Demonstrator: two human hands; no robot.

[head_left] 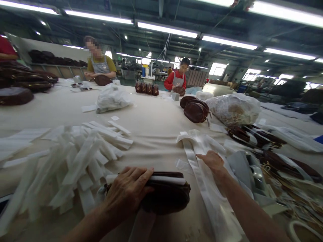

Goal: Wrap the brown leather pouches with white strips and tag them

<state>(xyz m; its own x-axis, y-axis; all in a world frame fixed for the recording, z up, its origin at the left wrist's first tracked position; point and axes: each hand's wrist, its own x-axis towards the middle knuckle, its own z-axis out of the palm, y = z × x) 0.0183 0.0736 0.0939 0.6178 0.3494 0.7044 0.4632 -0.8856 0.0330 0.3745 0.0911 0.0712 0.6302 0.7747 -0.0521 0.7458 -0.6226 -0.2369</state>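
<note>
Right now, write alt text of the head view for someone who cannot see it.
A person's left hand grips a rounded, dark brown bag with a white strip along its top, while the right hand touches long, glossy white strips. A heap of loose white strips lies left on the pale table; beyond, two aproned co-workers handle brown bags.

A: Small brown bags (149,89), far row?
B: Four. Plus one brown bag (166,198) under the left hand (131,186).
A: Wearer's hands, total?
B: Two, counting the right hand (213,163).
A: Filled plastic sacks (111,97)?
B: Two.
A: Aprons (102,66)?
B: Two, worn.
A: White strips (83,158)?
B: Many, overlapping, no exact count.
A: Left bag pile (30,80)?
B: Several, can't separate them. Right bag heap (237,132), same.
</note>
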